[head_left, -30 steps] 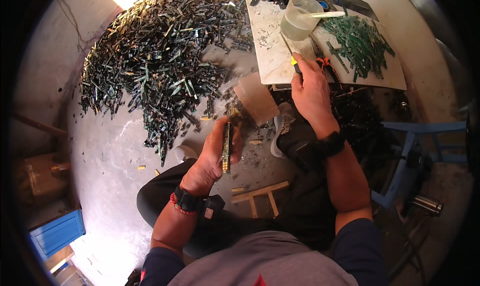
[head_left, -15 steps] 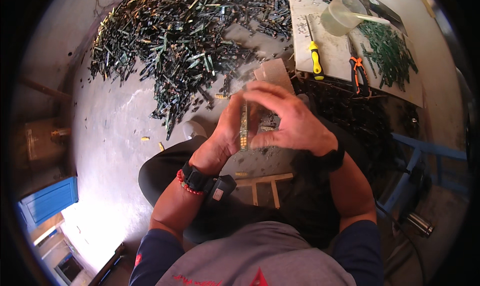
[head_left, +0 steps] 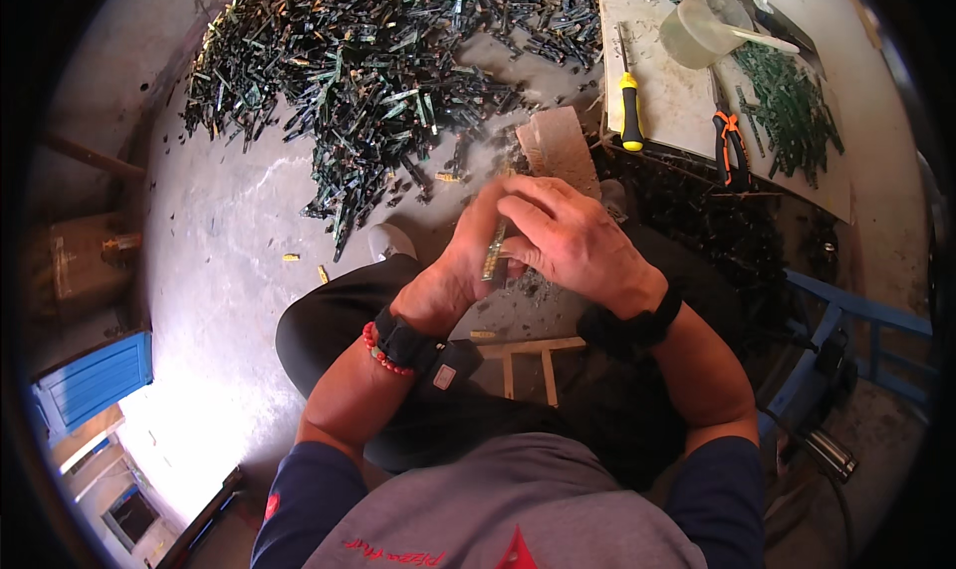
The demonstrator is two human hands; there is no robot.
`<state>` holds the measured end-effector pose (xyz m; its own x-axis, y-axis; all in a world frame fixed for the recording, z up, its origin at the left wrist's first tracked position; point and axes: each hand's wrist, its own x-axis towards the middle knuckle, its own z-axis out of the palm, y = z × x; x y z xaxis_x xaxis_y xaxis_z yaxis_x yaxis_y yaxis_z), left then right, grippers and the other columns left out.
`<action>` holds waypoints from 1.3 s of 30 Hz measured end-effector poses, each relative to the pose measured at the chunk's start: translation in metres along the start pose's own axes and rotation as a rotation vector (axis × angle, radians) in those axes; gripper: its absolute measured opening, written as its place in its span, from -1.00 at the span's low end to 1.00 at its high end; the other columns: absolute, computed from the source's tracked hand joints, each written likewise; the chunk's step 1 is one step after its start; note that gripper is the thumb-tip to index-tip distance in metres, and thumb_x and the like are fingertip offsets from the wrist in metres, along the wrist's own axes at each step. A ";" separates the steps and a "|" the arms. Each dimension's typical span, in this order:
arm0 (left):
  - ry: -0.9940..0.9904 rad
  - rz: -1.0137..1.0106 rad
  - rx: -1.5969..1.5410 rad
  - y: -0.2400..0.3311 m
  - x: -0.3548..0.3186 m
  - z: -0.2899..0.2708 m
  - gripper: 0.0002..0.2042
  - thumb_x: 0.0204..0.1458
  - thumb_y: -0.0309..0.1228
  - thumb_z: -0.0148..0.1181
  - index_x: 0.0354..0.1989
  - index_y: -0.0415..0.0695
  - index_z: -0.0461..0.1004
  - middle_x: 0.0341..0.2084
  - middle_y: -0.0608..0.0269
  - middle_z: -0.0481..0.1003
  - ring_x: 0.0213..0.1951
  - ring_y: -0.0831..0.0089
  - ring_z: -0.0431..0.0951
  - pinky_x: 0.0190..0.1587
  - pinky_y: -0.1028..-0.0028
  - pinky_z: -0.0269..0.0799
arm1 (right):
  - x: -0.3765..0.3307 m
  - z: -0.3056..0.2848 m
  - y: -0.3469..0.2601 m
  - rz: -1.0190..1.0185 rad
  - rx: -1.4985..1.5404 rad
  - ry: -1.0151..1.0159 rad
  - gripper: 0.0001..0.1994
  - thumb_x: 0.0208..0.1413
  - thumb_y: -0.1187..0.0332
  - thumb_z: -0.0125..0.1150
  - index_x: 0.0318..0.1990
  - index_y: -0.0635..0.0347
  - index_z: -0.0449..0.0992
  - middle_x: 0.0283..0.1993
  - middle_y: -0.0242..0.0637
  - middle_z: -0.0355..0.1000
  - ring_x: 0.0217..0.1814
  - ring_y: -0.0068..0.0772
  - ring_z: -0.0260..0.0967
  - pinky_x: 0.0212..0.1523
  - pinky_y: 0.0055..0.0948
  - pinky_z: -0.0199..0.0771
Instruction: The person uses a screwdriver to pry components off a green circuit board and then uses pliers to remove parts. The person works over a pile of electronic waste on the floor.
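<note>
A narrow green circuit board strip (head_left: 494, 253) with gold contacts stands tilted between my two hands, slightly blurred. My left hand (head_left: 460, 260) is closed along its left side. My right hand (head_left: 588, 238) is bent over it from the right, fingers curled at its far end and thumb against its near part; the fingertips are partly hidden. Below the hands, dark crumbs (head_left: 538, 288) lie on the floor, and a brick-like block (head_left: 560, 149) lies just beyond them.
A large heap of dark board strips (head_left: 388, 81) covers the far floor. At right, a pale board (head_left: 647, 46) carries a yellow-black screwdriver (head_left: 629, 111), orange-handled pliers (head_left: 730, 146), a plastic scoop (head_left: 705, 26) and green strips (head_left: 792, 106). A blue metal frame (head_left: 846, 320) stands lower right.
My right hand has come in toward my left, its spread fingers now curled over the strip. The strip has tilted, and the view has shifted slightly.
</note>
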<state>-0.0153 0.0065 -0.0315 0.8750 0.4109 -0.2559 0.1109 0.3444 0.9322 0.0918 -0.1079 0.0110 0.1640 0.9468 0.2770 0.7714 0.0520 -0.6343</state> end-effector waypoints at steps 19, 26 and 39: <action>-0.181 0.152 0.247 -0.020 -0.005 -0.009 -0.68 0.25 -0.12 -0.09 0.00 -0.06 0.31 -0.43 0.42 0.43 -0.48 0.69 0.43 -0.49 0.67 0.37 | -0.003 0.000 -0.008 0.186 0.192 -0.036 -0.28 -0.25 0.29 0.41 0.11 0.44 0.28 0.11 0.14 0.32 0.10 0.10 0.35 0.07 -0.23 0.39; -0.113 -0.195 -0.037 -0.011 -0.003 -0.005 -0.72 0.20 -0.23 -0.03 -0.09 -0.19 0.32 -0.35 0.23 0.47 -0.33 0.40 0.50 -0.30 0.41 0.43 | -0.013 0.018 -0.006 0.331 0.259 0.102 -0.38 -0.14 0.35 0.31 0.11 0.41 0.28 0.07 0.05 0.35 0.04 0.01 0.38 0.00 -0.28 0.41; -0.124 -0.635 -0.694 0.014 0.009 0.008 -0.47 0.24 0.11 -0.29 -0.36 -0.14 0.40 -0.67 0.28 0.38 -0.78 0.39 0.28 -0.75 0.43 0.17 | -0.010 0.014 -0.002 0.169 0.074 0.350 -0.34 -0.09 0.49 0.25 0.22 0.43 0.16 0.22 0.18 0.16 0.18 0.20 0.24 0.14 -0.15 0.31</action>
<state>-0.0024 0.0086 -0.0186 0.7955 -0.1048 -0.5969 0.3136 0.9140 0.2574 0.0799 -0.1130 -0.0004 0.4945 0.7792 0.3852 0.6714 -0.0609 -0.7386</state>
